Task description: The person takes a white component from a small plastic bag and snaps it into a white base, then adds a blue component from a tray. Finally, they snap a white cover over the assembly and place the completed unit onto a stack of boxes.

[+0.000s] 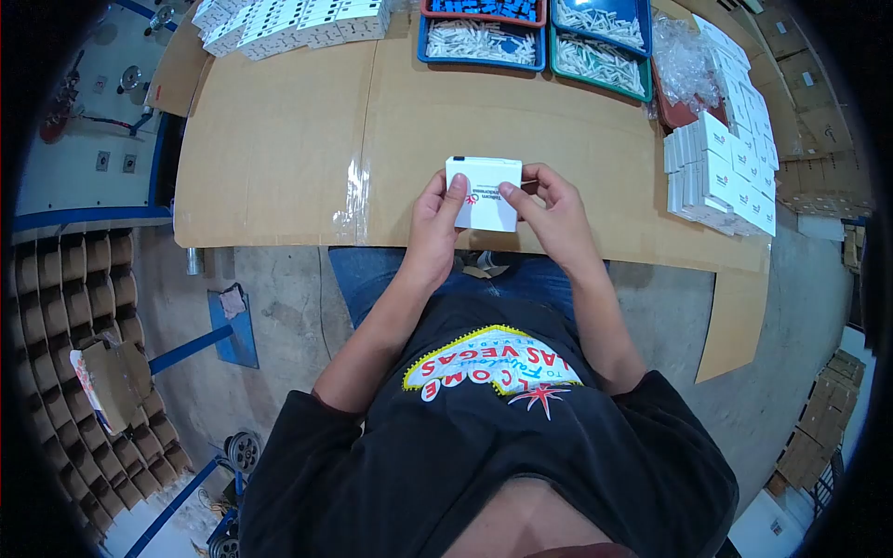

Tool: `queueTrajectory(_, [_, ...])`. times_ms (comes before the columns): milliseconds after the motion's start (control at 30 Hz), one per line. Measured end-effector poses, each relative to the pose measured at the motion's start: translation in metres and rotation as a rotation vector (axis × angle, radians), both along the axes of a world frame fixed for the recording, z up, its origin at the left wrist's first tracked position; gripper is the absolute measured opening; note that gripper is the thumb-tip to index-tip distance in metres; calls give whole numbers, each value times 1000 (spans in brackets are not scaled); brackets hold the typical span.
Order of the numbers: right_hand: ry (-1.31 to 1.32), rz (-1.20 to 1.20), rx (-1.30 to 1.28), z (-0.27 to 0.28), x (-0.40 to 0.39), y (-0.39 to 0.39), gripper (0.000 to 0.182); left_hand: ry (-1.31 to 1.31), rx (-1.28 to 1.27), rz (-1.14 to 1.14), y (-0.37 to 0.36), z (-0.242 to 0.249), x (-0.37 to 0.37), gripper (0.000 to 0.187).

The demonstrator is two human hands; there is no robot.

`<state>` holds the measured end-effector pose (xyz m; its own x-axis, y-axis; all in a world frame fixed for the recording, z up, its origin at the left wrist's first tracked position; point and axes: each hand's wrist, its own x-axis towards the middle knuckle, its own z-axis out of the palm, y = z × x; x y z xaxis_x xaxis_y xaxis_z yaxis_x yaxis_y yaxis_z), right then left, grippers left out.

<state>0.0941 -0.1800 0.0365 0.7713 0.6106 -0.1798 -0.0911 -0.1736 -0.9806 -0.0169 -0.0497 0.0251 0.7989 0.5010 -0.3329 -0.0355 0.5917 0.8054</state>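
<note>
A small white box (486,206) with red and dark print is held up at the near edge of the cardboard-covered table. My left hand (435,219) grips its left side, thumb lying on the printed face. On the opposite side my right hand (553,214) holds it, thumb on the face near the right edge and fingers behind. The fingers behind the box are partly hidden. A dark patch shows at the box's top left corner.
Cardboard (279,139) covers the table. At the back stand a blue tray (421,56) and a green-rimmed tray (600,90) of white pieces, and a red tray (484,19) of blue pieces. White boxes are stacked back left (316,26) and right (721,177), beside clear plastic bags (686,60).
</note>
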Motion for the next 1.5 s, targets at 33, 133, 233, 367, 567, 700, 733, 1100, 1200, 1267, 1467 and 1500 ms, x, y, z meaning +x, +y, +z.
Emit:
queueTrajectory(33, [2, 63, 80, 2, 3, -3, 32, 0, 1, 0, -1, -1, -2, 39])
queueTrajectory(133, [33, 113, 148, 19, 3, -6, 29, -86, 72, -69, -3, -7, -5, 35])
queueTrajectory(233, [30, 111, 173, 26, 0, -8, 27, -150, 162, -67, -5, -8, -5, 32])
queueTrajectory(367, [-52, 121, 222, 27, -1, -11, 25, -212, 205, -104, -1, -6, -6, 31])
queueTrajectory(567, [-97, 127, 226, 19, 1, -12, 25, -212, 249, -108, 1, -4, -7, 34])
queueTrajectory(700, [0, 123, 262, 17, 4, -10, 25, -222, 275, -88, 0, 0, -6, 36])
queueTrajectory(733, [32, 41, 282, 19, 1, -7, 25, -223, 275, -86, 0, 1, -6, 36])
queueTrajectory(1100, [-374, 68, 4, 1, -9, 2, 44, -68, 358, 6, 3, -13, 1, 37])
queueTrajectory(1200, [-349, -26, 1, 9, -18, 8, 40, -191, 509, -96, -1, -9, -1, 38])
queueTrajectory(1267, [-276, -98, 105, -11, -12, 7, 39, -235, 469, -123, -4, -5, -3, 37])
queueTrajectory(1467, [-402, -219, 306, -17, -1, 7, 36, 75, 483, -152, 9, -14, -5, 31])
queueTrajectory(1500, [-373, -221, 296, -16, -2, 6, 36, 70, 436, -147, 14, -22, -3, 30])
